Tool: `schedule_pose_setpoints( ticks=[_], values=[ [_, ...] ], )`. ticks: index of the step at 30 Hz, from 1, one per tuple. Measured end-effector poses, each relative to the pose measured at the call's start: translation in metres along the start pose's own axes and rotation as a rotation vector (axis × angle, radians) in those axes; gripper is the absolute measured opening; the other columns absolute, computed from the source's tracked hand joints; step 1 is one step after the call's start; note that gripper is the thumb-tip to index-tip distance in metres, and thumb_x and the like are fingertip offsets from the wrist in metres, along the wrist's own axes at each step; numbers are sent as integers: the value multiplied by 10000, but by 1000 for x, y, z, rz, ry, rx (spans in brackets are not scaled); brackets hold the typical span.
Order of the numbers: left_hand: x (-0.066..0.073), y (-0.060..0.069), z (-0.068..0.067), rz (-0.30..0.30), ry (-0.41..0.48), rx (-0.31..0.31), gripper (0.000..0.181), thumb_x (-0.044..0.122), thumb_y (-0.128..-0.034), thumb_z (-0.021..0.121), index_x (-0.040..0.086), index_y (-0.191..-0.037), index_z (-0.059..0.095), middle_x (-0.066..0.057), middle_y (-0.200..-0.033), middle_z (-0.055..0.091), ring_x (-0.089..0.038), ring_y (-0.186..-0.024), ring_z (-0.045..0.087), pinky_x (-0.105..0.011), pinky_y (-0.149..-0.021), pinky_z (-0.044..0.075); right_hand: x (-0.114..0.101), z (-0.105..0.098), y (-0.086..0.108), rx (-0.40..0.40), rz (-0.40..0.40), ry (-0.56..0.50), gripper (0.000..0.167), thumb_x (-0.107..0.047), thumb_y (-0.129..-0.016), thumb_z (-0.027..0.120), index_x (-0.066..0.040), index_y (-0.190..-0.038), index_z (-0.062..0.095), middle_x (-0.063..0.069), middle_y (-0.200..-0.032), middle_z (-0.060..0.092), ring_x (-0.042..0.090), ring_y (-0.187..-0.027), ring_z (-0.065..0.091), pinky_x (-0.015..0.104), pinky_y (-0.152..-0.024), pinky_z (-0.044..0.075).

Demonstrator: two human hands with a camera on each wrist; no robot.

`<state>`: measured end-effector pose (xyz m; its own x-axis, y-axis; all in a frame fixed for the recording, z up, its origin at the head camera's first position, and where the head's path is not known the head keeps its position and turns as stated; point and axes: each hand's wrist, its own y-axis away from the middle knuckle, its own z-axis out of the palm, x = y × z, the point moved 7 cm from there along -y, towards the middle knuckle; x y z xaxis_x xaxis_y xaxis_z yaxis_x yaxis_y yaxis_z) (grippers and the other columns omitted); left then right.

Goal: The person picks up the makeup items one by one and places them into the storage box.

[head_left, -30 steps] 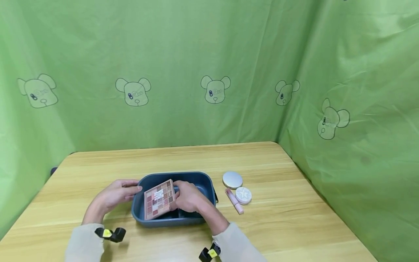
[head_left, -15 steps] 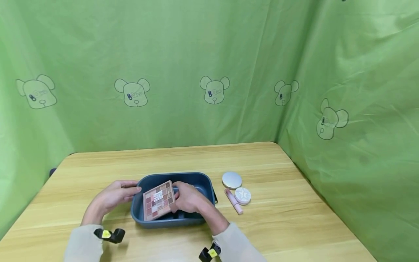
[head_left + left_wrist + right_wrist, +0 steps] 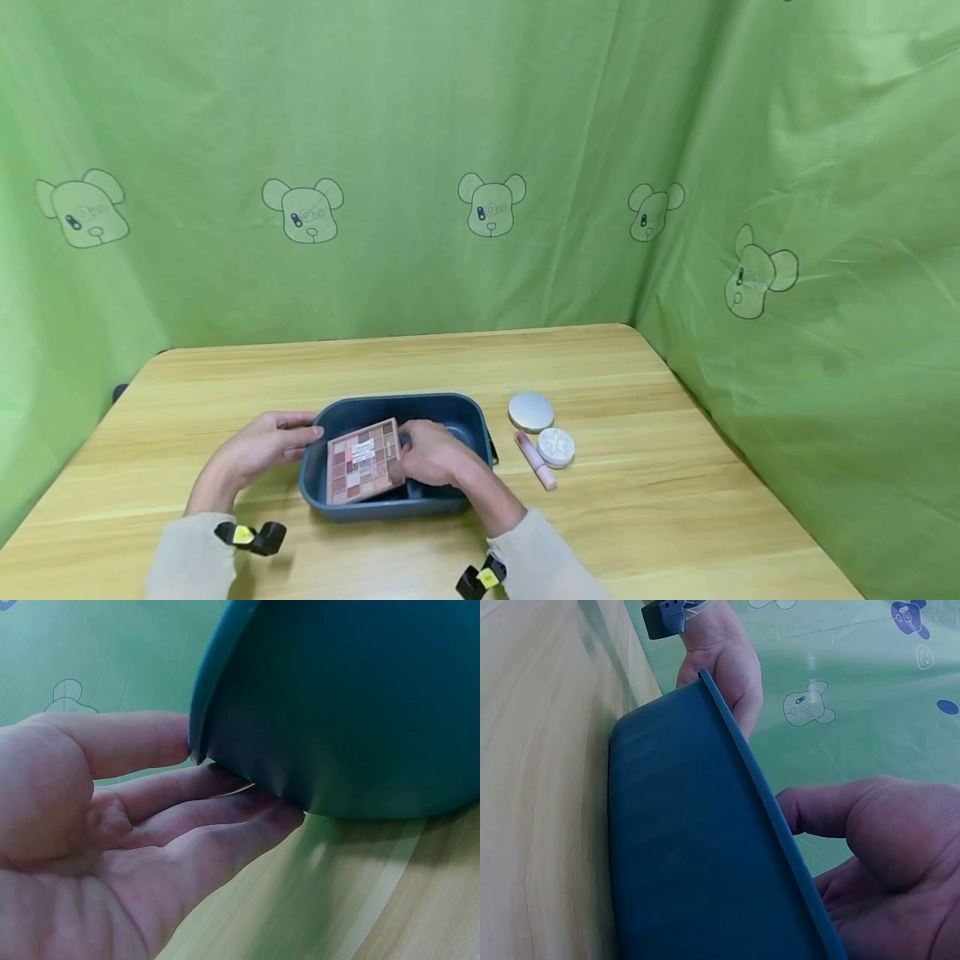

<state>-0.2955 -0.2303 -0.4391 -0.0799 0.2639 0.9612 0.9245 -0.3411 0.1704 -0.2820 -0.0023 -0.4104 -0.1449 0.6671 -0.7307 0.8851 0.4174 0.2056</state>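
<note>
A dark blue plastic box (image 3: 397, 510) with rounded corners stands on the table. Inside its left part, an eyeshadow palette (image 3: 360, 462) with rows of coloured squares lies tilted, right side raised. My right hand (image 3: 435, 454) reaches into the box and grips the palette's right edge; its fingertips are partly hidden. At the box's left end, my left hand (image 3: 266, 442) holds the wall. In the left wrist view, its thumb is at the rim and its fingers (image 3: 225, 840) touch the outside of the wall. The right wrist view shows mainly the box's outer side (image 3: 697, 825).
Right of the box lie a round silver compact (image 3: 531, 412), a smaller white round case (image 3: 557, 447) with a star and a pink lip gloss tube (image 3: 536, 460). A green curtain (image 3: 405, 275) hangs behind the wooden table (image 3: 660, 500).
The palette's raised right side has sunk slightly deeper into the box, along with my right hand. My left hand keeps its place at the box's end.
</note>
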Motion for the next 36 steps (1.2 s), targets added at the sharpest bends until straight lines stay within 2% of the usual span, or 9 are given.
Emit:
schedule_pose_setpoints(
  ticks=[4,11,14,17,23,28,30,33,36],
  values=[
    [0,0,0,-6,-8,7,608,195,-1017,596,-186,-1443,386,-349,-1460,484,-427,-1334,540,-418,-1111,508,2,2,1,-21,6,-30,586,-90,-792,736,47,-1340,578,21,-798,630,139,-610,517,232,-495,377],
    [0,0,1,-7,-9,7,606,195,-1018,597,-179,-1447,387,-346,-1462,484,-431,-1332,541,-425,-1116,502,6,7,0,-53,6,-48,291,-154,-833,745,-13,-1081,686,29,-866,655,173,-695,552,261,-581,434],
    [0,1,1,-9,-7,8,603,194,-1018,597,-178,-1445,391,-344,-1459,488,-430,-1336,539,-421,-1116,502,7,8,0,-57,3,-51,231,-167,-852,743,-37,-1038,700,28,-884,655,180,-745,562,275,-628,451],
    [1,1,1,-11,-7,7,608,197,-1017,601,-178,-1445,390,-343,-1460,488,-432,-1339,536,-423,-1118,499,7,8,-1,-59,5,-58,211,-169,-873,722,-38,-1037,704,23,-841,643,167,-685,534,273,-581,425],
    [3,2,1,-8,-12,13,611,198,-1015,602,-180,-1445,389,-349,-1466,476,-441,-1342,529,-429,-1118,499,9,8,-3,-61,20,-38,235,-208,-961,631,-18,-1086,692,38,-685,591,124,-495,406,246,-427,283],
    [4,3,1,-9,-16,13,607,198,-1016,600,-181,-1443,392,-350,-1466,476,-440,-1342,529,-436,-1120,495,7,9,-4,-81,27,-43,225,-233,-991,609,-38,-1042,709,64,-749,644,128,-503,406,248,-418,260],
    [4,3,2,-8,-18,11,605,199,-1017,600,-178,-1443,394,-347,-1466,478,-439,-1342,530,-441,-1124,491,7,9,-4,-89,27,-52,231,-237,-997,607,-37,-1047,711,68,-794,660,140,-545,440,259,-446,285],
    [3,3,2,-9,-19,9,602,200,-1018,599,-174,-1444,397,-344,-1464,483,-443,-1345,525,-450,-1128,485,6,9,-3,-94,25,-41,264,-261,-1004,606,-34,-1097,704,55,-882,671,161,-685,532,271,-555,395],
    [2,3,1,-11,-19,8,604,203,-1019,599,-175,-1445,396,-344,-1464,483,-449,-1351,517,-455,-1131,481,6,8,-3,-89,24,-2,338,-298,-1003,610,-20,-1179,689,58,-1007,686,183,-873,598,315,-754,523]
  ],
)
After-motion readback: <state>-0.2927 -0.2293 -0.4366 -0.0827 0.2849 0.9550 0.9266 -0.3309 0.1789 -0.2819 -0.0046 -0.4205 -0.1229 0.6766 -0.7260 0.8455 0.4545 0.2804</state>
